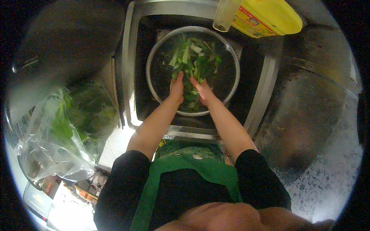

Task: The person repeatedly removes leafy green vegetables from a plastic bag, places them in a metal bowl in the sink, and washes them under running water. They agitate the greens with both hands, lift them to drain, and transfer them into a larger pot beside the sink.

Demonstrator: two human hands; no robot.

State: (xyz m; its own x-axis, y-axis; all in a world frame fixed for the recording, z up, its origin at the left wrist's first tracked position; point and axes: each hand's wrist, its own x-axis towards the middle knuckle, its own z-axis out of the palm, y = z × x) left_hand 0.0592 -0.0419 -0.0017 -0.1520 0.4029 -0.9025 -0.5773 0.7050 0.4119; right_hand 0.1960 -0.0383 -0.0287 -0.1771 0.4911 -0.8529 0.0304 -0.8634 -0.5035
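Note:
A round metal basin (148, 70) sits inside a dark sink with a metal rim (127, 63). Cut leafy greens (186, 57), with pale stem pieces among them, are gathered in the basin's middle. My left hand (177, 89) grips the near left side of the pile, thumb up. Opposite it, my right hand (204, 91) grips the near right side, its thumb also on top. Leaves hide most of the fingers on both hands. More green bits lie between my wrists, near the basin's front.
A clear plastic bag (43, 138) of leafy greens (65, 121) stands to the left. Behind the sink's right corner are a yellow plastic container (268, 17) bearing writing and a translucent tube (227, 16). A dark worn surface (300, 121) lies to the right.

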